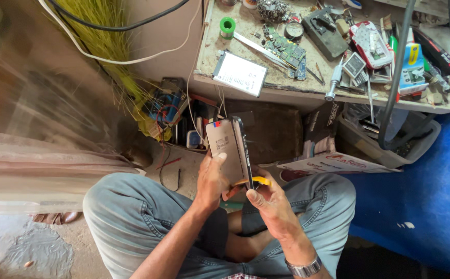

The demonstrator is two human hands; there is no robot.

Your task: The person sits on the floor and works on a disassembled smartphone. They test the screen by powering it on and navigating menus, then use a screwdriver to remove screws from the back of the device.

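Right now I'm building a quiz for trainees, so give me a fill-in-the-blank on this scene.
1. The left hand holds an opened ____ upright.
2. The right hand holds a ____ pick at its lower edge.
3. The right wrist wears a metal ____.
4. The person's trousers are ____ denim.

Missing words: phone; yellow; watch; blue

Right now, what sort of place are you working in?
Probably a small electronics repair shop, worked from the floor. The low bench is strewn with circuit boards, a screwdriver and loose parts. The left hand holds an opened phone, with the right hand at its edge.
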